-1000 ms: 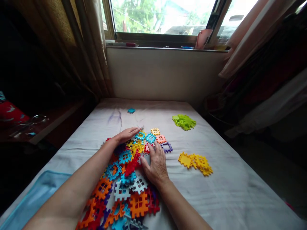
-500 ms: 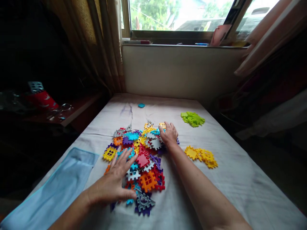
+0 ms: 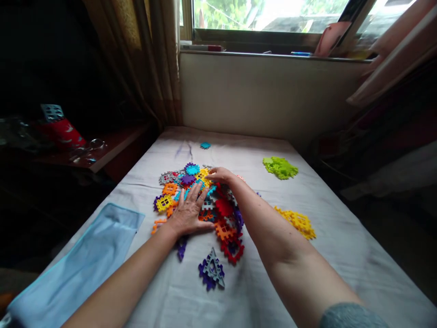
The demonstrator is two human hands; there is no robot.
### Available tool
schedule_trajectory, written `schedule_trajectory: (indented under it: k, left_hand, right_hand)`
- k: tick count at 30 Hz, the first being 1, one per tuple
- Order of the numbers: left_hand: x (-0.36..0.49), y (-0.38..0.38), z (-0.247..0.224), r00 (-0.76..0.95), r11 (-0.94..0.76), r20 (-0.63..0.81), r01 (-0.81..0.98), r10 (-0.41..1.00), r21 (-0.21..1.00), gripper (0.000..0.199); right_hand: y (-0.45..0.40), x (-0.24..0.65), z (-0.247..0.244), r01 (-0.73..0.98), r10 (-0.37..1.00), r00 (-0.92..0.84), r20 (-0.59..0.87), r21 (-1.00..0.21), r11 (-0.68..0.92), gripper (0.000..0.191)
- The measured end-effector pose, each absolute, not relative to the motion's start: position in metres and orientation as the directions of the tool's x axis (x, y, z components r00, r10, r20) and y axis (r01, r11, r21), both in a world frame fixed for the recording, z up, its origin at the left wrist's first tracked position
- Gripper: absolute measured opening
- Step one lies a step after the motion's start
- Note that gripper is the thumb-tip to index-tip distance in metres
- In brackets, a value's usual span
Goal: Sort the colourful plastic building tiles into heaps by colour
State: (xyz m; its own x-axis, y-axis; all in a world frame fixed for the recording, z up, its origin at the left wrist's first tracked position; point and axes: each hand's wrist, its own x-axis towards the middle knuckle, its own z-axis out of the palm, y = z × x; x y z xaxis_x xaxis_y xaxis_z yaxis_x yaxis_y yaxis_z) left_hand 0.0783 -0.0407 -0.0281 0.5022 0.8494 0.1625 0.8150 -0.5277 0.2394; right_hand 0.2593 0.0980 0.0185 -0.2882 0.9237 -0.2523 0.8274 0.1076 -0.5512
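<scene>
A mixed pile of flat, notched plastic pieces (image 3: pixel 223 207) in red, orange, blue, purple, yellow and grey lies mid-sheet. My left hand (image 3: pixel 190 210) rests on the pile's near left part, fingers spread. At the far side of the pile, my right hand (image 3: pixel 221 175) bends over yellow pieces (image 3: pixel 202 175); its fingertips touch or hover just over them, and its grip cannot be made out. Green pieces (image 3: pixel 280 168) form a heap at the back right. Another heap, of yellow pieces (image 3: pixel 298 222), is right of my right forearm. A grey triangular piece (image 3: pixel 213 269) overlies a purple one nearer me.
A light blue cloth pouch (image 3: pixel 99 255) lies on the left of the sheet (image 3: pixel 273 296). One blue piece (image 3: pixel 205 146) is near the back. Glasses (image 3: pixel 88 149) and a red container (image 3: pixel 64 134) stand on a side table at left. A pink cup (image 3: pixel 332 38) is on the windowsill.
My left hand has moved forward and right over the pile, and my right hand has shifted left. Pieces have been pushed forward, leaving the grey triangle and purple piece apart from the pile.
</scene>
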Motion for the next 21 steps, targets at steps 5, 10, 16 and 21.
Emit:
schedule_trajectory:
  k: [5, 10, 16, 21]
  left_hand:
    - [0.093, -0.02, -0.019, 0.447, -0.49, 0.219, 0.843, 0.867, 0.222, 0.12]
    - [0.066, -0.053, -0.012, 0.496, -0.55, 0.287, 0.821, 0.82, 0.154, 0.113]
    - [0.017, -0.116, -0.034, 0.281, -0.335, 0.245, 0.918, 0.928, 0.213, 0.11]
    - [0.039, -0.161, -0.039, 0.388, -0.402, 0.109, 0.869, 0.915, 0.288, 0.122]
  right_hand:
    - [0.07, 0.267, 0.031, 0.729, 0.89, -0.402, -0.216, -0.664, 0.168, 0.027]
    - [0.006, 0.288, 0.046, 0.548, 0.85, -0.526, -0.02, -0.772, 0.321, 0.026]
    - [-0.086, 0.321, 0.026, 0.678, 0.874, -0.253, 0.414, -0.569, 0.466, 0.036]
    - [-0.154, 0.324, -0.023, 0.88, 0.938, -0.174, 0.3, -0.381, 0.285, 0.095]
